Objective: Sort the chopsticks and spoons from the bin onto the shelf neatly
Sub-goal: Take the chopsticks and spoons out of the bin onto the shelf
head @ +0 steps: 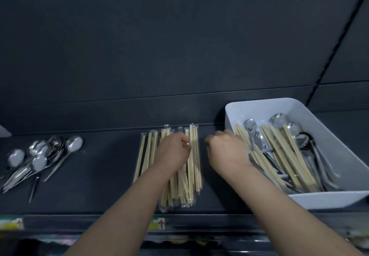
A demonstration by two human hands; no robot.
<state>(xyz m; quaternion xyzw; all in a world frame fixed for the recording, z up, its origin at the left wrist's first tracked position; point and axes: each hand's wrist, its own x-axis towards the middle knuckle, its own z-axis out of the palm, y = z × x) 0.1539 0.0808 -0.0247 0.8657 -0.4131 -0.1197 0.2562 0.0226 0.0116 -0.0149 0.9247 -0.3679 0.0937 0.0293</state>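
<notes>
Many pale wrapped chopsticks [187, 167] side by side on dark shelf [99, 175].

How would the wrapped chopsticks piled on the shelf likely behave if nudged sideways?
The wrapped chopsticks look thin and light, so they would probably slide easily. Their clear sleeves seem slick, so the pile may fan out. Each pair looks stiff, unlikely to bend under the left hand.

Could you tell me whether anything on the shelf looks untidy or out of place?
Yes: the spoons at the left lie in a loose, crossed heap, whereas the wrapped chopsticks in the middle lie roughly parallel.
</notes>
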